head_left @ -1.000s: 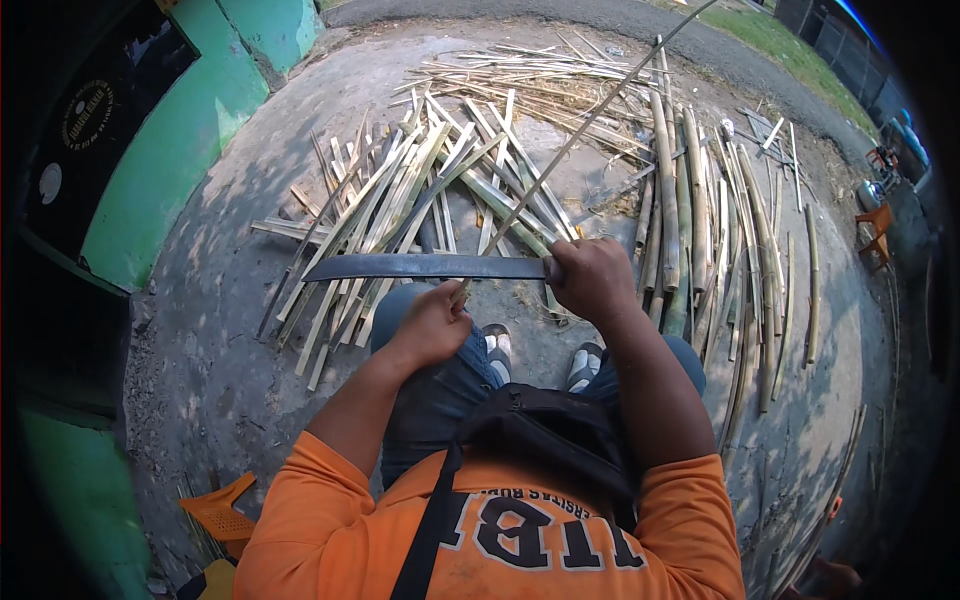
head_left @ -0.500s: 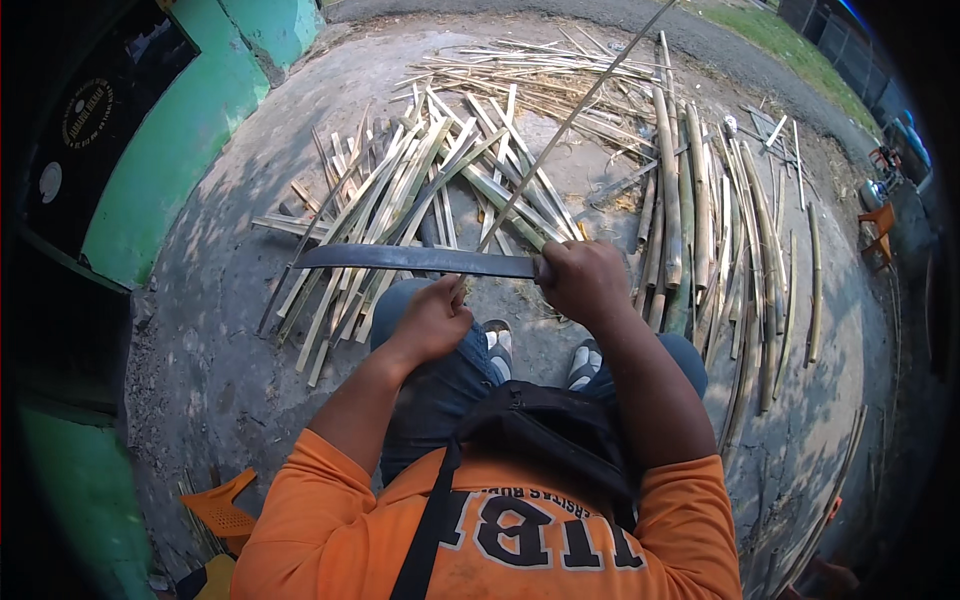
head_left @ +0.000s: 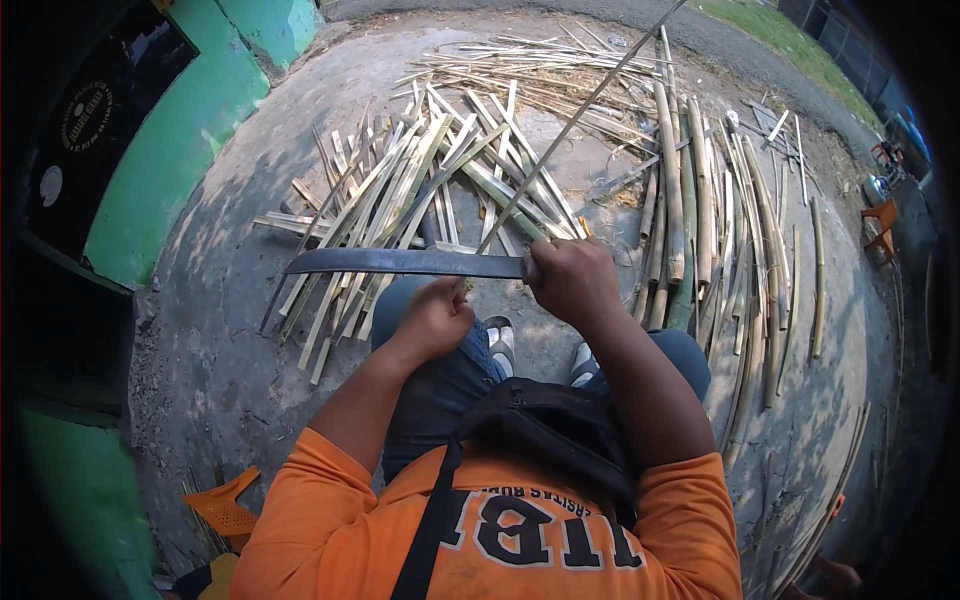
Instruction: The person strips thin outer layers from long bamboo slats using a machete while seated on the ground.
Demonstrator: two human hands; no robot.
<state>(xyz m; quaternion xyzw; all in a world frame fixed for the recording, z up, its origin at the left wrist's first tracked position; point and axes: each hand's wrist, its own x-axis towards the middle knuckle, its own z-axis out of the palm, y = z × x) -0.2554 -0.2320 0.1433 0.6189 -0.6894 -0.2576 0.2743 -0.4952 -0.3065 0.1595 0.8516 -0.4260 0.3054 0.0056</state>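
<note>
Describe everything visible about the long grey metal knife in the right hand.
The long grey metal knife has a broad, slightly curved blade with a dull, dark surface, narrowing at its tip. It lies nearly level across the view, tip to the left. The bare right hand grips its handle, hiding most of it. The blade crosses above a long, thin brownish strip, right by the bare left hand holding that strip; whether blade and strip touch is unclear.

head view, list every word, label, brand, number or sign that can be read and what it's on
Orange shirt: large dark letters and a smaller line, which I won't copy.
Dark panel beside the green wall: ring of yellowish lettering, partly too small; not copied.
Long blade: no lettering visible.
</note>
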